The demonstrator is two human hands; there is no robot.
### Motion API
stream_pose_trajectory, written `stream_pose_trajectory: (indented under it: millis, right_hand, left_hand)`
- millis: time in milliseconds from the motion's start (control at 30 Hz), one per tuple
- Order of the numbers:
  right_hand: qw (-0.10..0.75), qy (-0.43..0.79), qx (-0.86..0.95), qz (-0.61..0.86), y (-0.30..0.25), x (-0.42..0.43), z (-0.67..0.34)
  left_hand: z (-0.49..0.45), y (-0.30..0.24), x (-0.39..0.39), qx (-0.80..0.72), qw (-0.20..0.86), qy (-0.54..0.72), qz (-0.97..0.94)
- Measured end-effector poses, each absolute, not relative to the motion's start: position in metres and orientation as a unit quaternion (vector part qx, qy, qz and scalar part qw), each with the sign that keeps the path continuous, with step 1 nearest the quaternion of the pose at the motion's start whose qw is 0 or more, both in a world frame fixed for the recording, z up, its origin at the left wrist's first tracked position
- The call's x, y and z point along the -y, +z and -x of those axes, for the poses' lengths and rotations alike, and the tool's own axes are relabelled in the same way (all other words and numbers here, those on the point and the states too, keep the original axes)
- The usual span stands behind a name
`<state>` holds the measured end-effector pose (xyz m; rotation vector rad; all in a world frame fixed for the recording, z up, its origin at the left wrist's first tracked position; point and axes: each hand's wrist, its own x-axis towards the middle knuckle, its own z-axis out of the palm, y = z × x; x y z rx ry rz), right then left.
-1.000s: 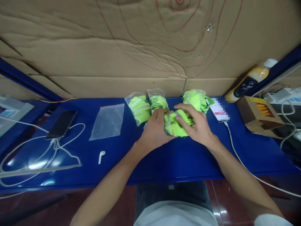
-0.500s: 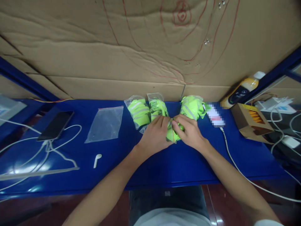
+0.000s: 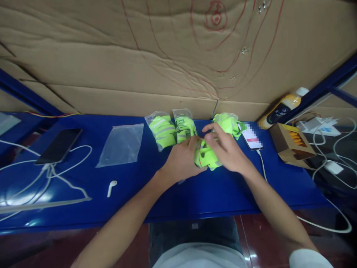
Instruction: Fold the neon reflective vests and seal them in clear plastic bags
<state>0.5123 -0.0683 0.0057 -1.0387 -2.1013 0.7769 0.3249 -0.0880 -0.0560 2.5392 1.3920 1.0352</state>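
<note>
A bundle of neon-green fabric [image 3: 205, 158] with grey reflective stripes lies on the blue table [image 3: 139, 186] between my hands. My left hand [image 3: 182, 160] grips its left side with the fingers curled in. From the right, my right hand [image 3: 224, 150] presses on the top of the bundle with bent fingers. Just behind stand two bagged green bundles [image 3: 163, 130] [image 3: 185, 126] and a third green bundle [image 3: 227, 123]. An empty clear zip bag [image 3: 121, 144] lies flat to the left.
A black phone [image 3: 58, 145] with white cables [image 3: 55, 178] lies at the left, and a white earbud [image 3: 111, 188] sits nearer the front. At the right are a phone on a charging cable [image 3: 251, 139], a small cardboard box [image 3: 290, 143], a yellow bottle [image 3: 281, 109] and more cables. A cardboard wall [image 3: 167, 56] closes the back.
My right hand has shifted from pinching the bundle's middle to lying over its top, fingers lifted. The bundle is fuller and more exposed again. The camera has tilted slightly.
</note>
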Motion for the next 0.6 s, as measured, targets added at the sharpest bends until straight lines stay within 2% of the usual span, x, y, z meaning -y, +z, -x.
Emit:
stream_pose_trajectory:
  millis: [133, 267, 333, 500, 600]
  right_hand:
    - [0.401, 0.399, 0.735, 0.374, 0.009, 0.063, -0.532]
    - [0.451, 0.456, 0.694, 0.327, -0.014, 0.071, -0.534]
    - [0.473, 0.415, 0.699, 0.340, -0.028, 0.077, -0.527]
    - [0.487, 0.203, 0.768, 0.363, -0.041, 0.086, -0.510]
    - [0.497, 0.162, 0.780, 0.344, -0.036, 0.084, -0.507]
  left_hand:
    - [-0.321, -0.052, 0.086, -0.472, 0.067, 0.394, -0.785]
    - [-0.316, -0.050, 0.084, -0.512, 0.057, 0.437, -0.737]
    - [-0.315, -0.054, 0.083, -0.531, 0.015, 0.438, -0.726]
    - [-0.321, -0.064, 0.083, -0.498, -0.072, 0.423, -0.753]
    - [-0.322, -0.062, 0.086, -0.489, -0.102, 0.405, -0.766]
